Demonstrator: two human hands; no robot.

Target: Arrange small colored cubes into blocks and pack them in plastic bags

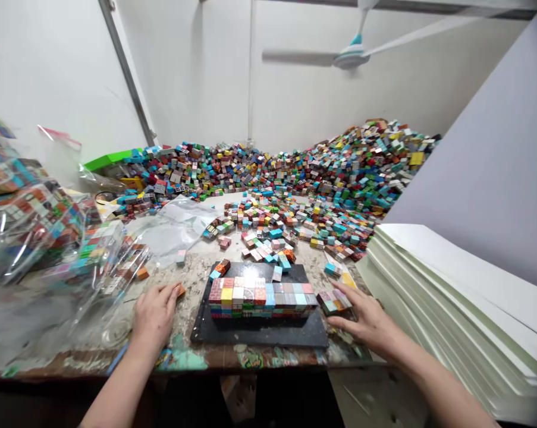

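A long block of small multicoloured printed cubes (261, 297) lies on a black board (259, 333) in front of me. Left of the board, my left hand (153, 312) is closed, with a small orange cube (180, 290) at its fingertips. On the other side, my right hand (364, 318) has its thumb on the near side and its fingers on the far side of a short group of cubes (334, 302), at the block's right end. An orange-and-blue pair of cubes (219, 270) and a pale cube (277, 274) lie loose behind the block.
Loose cubes (272, 229) are strewn behind the board, before a high heap of cubes (370, 160) along the wall. Clear plastic bags of cubes (31, 232) stand at left. Stacked white sheets (455, 303) border the right side. A fan (352, 58) hangs above.
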